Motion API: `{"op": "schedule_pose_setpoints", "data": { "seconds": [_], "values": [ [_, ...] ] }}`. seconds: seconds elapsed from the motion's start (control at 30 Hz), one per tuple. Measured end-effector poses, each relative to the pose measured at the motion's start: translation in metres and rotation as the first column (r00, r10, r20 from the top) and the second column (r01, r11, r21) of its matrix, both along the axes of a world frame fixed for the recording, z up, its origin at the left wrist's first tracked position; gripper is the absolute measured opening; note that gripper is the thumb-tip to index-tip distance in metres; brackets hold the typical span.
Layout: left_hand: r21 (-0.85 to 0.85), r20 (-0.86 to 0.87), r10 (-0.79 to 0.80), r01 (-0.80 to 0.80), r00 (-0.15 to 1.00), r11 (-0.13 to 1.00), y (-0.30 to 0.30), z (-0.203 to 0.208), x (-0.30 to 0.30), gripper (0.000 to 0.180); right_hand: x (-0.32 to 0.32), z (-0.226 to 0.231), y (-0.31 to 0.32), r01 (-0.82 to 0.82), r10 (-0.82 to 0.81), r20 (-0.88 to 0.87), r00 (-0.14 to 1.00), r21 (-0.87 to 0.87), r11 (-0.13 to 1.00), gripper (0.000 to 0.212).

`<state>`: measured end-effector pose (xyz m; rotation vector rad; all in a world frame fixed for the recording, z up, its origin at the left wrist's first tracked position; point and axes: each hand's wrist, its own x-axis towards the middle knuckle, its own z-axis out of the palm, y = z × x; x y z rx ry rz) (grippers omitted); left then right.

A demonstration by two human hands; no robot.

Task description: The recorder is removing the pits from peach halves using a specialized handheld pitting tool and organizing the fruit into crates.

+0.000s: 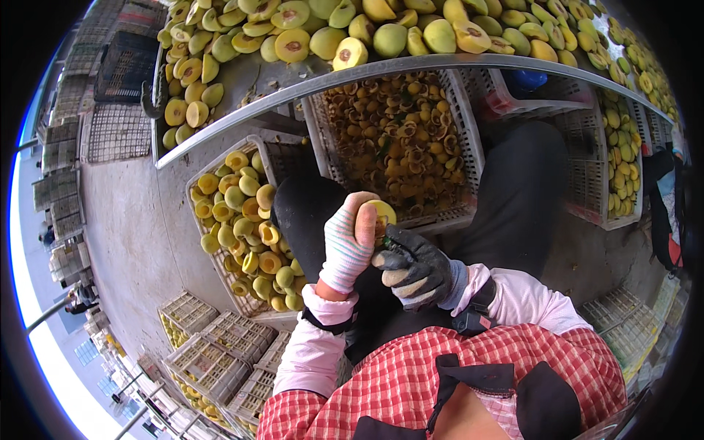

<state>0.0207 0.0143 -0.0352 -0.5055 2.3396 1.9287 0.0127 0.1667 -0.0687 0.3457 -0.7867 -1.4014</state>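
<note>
My left hand, in a white glove with pale stripes, is closed around a yellow-green peach half held above my lap. Right beside it, my right hand in a dark grey coated glove is closed on a small tool. Only a dark green bit of that tool shows at the fruit's cut side; its tip is hidden. Below and beyond the hands stands a crate of scooped-out pits and flesh scraps. To the left, another crate is heaped with hollowed peach halves.
A metal-rimmed table spread with cut peach halves crosses the far side. At the right stand a crate of fruit and a pinkish crate with something blue inside. Stacked crates sit at lower left; another person is at far right.
</note>
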Motion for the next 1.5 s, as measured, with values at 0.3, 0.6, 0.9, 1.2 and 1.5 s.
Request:
{"op": "schedule_pose_setpoints", "data": {
  "seconds": [0.3,0.6,0.9,1.2,1.5],
  "values": [
    [0.476,0.111,0.463,-0.456,0.879,0.752,0.009,0.000,0.008,0.050,-0.032,0.005,0.010,0.375,-0.362,-0.114,0.925,0.121,0.919,0.050],
    [-0.945,0.073,0.583,-0.130,0.809,0.299,-0.166,-0.002,0.034,0.047,-0.040,-0.003,0.027,0.341,-0.246,-0.348,0.905,0.247,0.907,0.055],
    [-0.865,0.307,0.024,0.269,0.951,0.423,-0.038,0.052,-0.254,0.075,-0.063,0.002,0.027,0.454,0.024,-0.646,0.763,0.562,0.691,0.057],
    [-0.861,0.139,-0.236,0.235,0.962,0.452,-0.046,0.023,-0.257,0.062,-0.079,0.013,0.019,0.502,0.218,-0.606,0.765,0.773,0.389,0.049],
    [-0.162,-0.336,0.034,-0.093,0.941,0.982,0.012,0.023,-0.136,0.036,-0.104,0.063,0.033,0.971,0.446,-0.865,0.229,0.236,-0.042,0.027]
  ]
}}
